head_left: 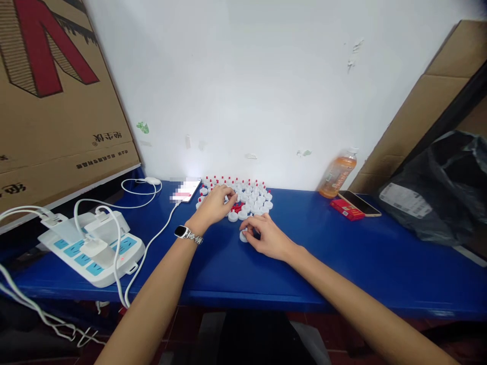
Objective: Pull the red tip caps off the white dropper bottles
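My right hand (268,235) grips a white round cap (243,236) between thumb and fingers, low over the blue table in front of the cluster. Further left and a little farther back is my left hand (217,204), its fingers curled together above a small pile of red tips (237,208); whatever they hold is hidden. Several plain white caps (259,207) crowd to the right of that pile. Behind and to the left, several white caps with red tips (204,190) stand upright, partly covered by my left hand.
On the blue table (327,263), a white power strip (95,253) with plugs and cables lies left. A charging phone (190,190) lies behind my left wrist. To the right are an orange drink bottle (338,173), a red box (347,209), another phone (359,203) and a dark plastic bag (437,192).
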{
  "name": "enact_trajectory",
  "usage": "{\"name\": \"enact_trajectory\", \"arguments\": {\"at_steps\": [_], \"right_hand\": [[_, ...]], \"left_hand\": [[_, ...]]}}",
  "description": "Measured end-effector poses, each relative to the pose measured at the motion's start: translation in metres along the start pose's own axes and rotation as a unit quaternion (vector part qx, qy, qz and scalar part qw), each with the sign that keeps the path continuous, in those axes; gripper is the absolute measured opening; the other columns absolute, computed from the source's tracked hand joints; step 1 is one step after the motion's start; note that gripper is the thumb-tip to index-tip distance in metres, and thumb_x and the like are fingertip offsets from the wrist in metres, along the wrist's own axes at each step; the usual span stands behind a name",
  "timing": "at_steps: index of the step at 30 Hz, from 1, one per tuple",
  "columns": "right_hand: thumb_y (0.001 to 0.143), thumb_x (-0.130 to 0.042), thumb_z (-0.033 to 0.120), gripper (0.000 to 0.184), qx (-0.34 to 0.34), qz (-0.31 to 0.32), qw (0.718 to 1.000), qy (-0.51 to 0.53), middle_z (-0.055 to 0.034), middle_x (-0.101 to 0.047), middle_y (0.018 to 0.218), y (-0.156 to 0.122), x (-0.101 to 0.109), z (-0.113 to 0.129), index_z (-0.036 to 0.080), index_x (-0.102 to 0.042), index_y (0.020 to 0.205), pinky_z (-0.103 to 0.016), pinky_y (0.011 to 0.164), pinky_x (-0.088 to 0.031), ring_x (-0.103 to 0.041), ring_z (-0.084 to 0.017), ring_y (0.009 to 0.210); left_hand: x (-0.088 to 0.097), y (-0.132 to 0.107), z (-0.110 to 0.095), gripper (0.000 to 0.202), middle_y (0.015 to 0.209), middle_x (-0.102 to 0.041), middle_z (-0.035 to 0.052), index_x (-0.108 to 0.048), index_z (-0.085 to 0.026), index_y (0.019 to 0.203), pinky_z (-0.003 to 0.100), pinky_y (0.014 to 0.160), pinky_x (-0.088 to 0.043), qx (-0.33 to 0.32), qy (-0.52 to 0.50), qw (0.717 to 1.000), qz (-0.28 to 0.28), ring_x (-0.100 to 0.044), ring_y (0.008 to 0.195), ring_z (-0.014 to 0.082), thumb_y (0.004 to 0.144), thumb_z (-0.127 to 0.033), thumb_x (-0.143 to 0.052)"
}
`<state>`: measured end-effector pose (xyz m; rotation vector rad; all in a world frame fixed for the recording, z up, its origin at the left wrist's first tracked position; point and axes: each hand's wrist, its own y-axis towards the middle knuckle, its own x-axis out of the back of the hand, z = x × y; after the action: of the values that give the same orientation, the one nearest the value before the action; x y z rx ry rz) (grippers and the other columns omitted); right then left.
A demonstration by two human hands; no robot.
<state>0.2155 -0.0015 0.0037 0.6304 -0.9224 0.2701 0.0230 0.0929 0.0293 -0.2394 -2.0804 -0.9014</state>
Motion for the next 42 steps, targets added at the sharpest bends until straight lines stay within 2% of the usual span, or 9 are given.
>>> {"name": "enact_trajectory", "arguments": {"at_steps": [8, 13, 18, 22, 26, 29, 32, 38, 42], "right_hand": [[0.088, -0.06, 0.017, 0.018, 0.017, -0.044, 0.991, -0.125, -0.0031, -0.069, 0.085, 0.029, -0.006, -0.01, 0.02, -0.06, 0.106, -0.035, 0.082, -0.029, -0.058, -0.021, 0.088], [0.087, -0.061, 0.026, 0.01, -0.006, -0.121, 0.989, -0.087, 0.0005, -0.064, 0.08, 0.031, 0.008, -0.021, 0.021, -0.062, 0.096, -0.034, 0.085, -0.033, -0.058, -0.018, 0.084], [0.085, -0.056, 0.026, 0.015, -0.192, -0.248, 0.947, -0.073, -0.0029, -0.062, 0.087, 0.036, 0.033, -0.088, 0.019, -0.062, 0.097, -0.031, 0.077, -0.042, -0.059, -0.017, 0.082], [0.081, -0.064, 0.033, 0.026, -0.309, -0.205, 0.927, -0.051, -0.0047, -0.065, 0.09, 0.047, 0.034, -0.143, 0.018, -0.065, 0.103, -0.03, 0.076, -0.046, -0.061, -0.017, 0.081], [0.08, -0.066, 0.032, 0.017, -0.308, -0.186, 0.933, 0.002, -0.0031, -0.069, 0.088, 0.056, 0.027, -0.159, 0.019, -0.069, 0.091, -0.03, 0.078, -0.048, -0.062, -0.016, 0.08], [0.08, -0.063, 0.03, 0.015, -0.272, -0.24, 0.932, 0.024, -0.0038, -0.07, 0.092, 0.054, 0.029, -0.148, 0.019, -0.069, 0.089, -0.032, 0.083, -0.048, -0.063, -0.017, 0.084], [0.082, -0.06, 0.03, 0.016, -0.189, -0.296, 0.936, 0.037, -0.0055, -0.069, 0.102, 0.047, 0.035, -0.119, 0.019, -0.068, 0.092, -0.033, 0.084, -0.049, -0.063, -0.018, 0.089], [0.085, -0.057, 0.024, 0.014, -0.039, -0.253, 0.964, 0.072, -0.003, -0.068, 0.097, 0.038, 0.023, -0.04, 0.02, -0.066, 0.095, -0.027, 0.07, -0.047, -0.058, -0.013, 0.071], [0.081, -0.057, 0.02, 0.013, -0.043, -0.241, 0.965, 0.095, -0.0007, -0.065, 0.083, 0.038, 0.009, -0.016, 0.02, -0.063, 0.092, -0.026, 0.066, -0.045, -0.056, -0.013, 0.067]], "left_hand": [[-0.001, 0.001, 0.0, 0.025, 0.085, -0.064, 0.0057, -0.061, -0.02, 0.081, 0.037, 0.082, -0.045, -0.011, 0.005, 1.0, 0.004, -0.058, 0.091, 0.0231, 0.095, -0.033, -0.046], [-0.004, 0.002, 0.002, 0.029, 0.085, -0.063, 0.0054, -0.06, -0.02, 0.08, 0.037, 0.082, -0.045, -0.017, 0.003, 1.0, 0.008, -0.058, 0.09, 0.0228, 0.096, -0.036, -0.044], [-0.014, 0.009, -0.001, 0.029, 0.082, -0.064, 0.0042, -0.06, -0.021, 0.078, 0.037, 0.078, -0.044, -0.028, -0.005, 0.999, 0.025, -0.057, 0.083, 0.0217, 0.095, -0.038, -0.046], [-0.021, 0.016, -0.008, 0.028, 0.082, -0.065, 0.004, -0.061, -0.021, 0.078, 0.037, 0.078, -0.044, -0.034, -0.02, 0.999, 0.037, -0.058, 0.085, 0.0221, 0.095, -0.037, -0.046], [-0.022, 0.017, -0.008, 0.027, 0.083, -0.065, 0.0039, -0.062, -0.021, 0.079, 0.037, 0.079, -0.044, -0.035, -0.022, 0.999, 0.034, -0.058, 0.086, 0.022, 0.095, -0.036, -0.046], [-0.02, 0.016, -0.005, 0.028, 0.085, -0.065, 0.0041, -0.061, -0.021, 0.078, 0.036, 0.08, -0.045, -0.031, -0.029, 0.999, 0.017, -0.058, 0.086, 0.021, 0.096, -0.036, -0.046], [-0.017, 0.014, -0.007, 0.026, 0.088, -0.065, 0.0041, -0.062, -0.02, 0.084, 0.034, 0.079, -0.046, -0.019, -0.048, 0.999, -0.011, -0.058, 0.085, 0.0196, 0.096, -0.037, -0.046], [-0.016, 0.004, -0.026, 0.026, 0.095, -0.063, 0.0047, -0.057, -0.021, 0.1, 0.034, 0.083, -0.046, -0.041, -0.059, 0.997, -0.032, -0.058, 0.089, 0.0191, 0.1, -0.04, -0.04], [-0.012, -0.001, -0.033, 0.027, 0.092, -0.059, 0.0058, -0.052, -0.021, 0.093, 0.035, 0.08, -0.045, -0.084, 0.028, 0.996, 0.007, -0.055, 0.09, 0.0212, 0.102, -0.038, -0.033]]}}
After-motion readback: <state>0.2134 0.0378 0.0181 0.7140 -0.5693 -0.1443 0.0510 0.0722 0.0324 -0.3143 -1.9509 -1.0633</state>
